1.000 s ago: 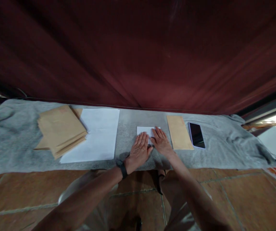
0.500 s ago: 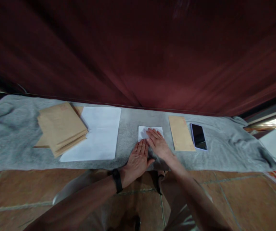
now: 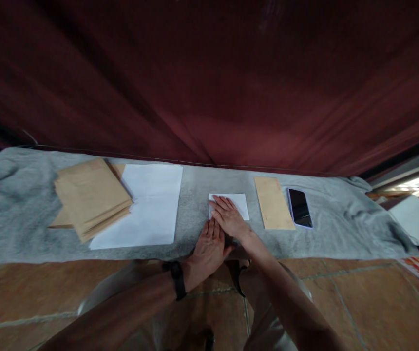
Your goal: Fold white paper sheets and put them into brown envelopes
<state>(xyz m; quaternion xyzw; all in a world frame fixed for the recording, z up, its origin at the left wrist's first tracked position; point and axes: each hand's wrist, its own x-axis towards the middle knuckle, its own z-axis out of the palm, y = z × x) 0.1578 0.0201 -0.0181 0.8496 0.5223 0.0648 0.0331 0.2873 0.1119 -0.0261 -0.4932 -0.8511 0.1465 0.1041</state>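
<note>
A small folded white sheet of paper (image 3: 241, 204) lies on the grey cloth in front of me. My right hand (image 3: 228, 218) rests flat on it, fingers stretched out toward its upper left part. Just below and to the left, my left hand (image 3: 209, 245) is laid flat, its fingertips by the paper's lower edge and next to the right hand. Both hands are open, and neither grips anything. The paper's left and lower parts are mostly covered by the hands. A brown envelope (image 3: 273, 204) lies to the right of the paper.
On the left, a stack of brown envelopes (image 3: 92, 195) overlaps large white sheets (image 3: 154, 204). A phone (image 3: 299, 208) lies right of the single envelope. The grey cloth (image 3: 341, 219) covers the narrow surface, with a dark red curtain (image 3: 209, 87) behind it.
My right hand has slid left across the folded paper, uncovering more of its right side. My left hand has stayed almost in place.
</note>
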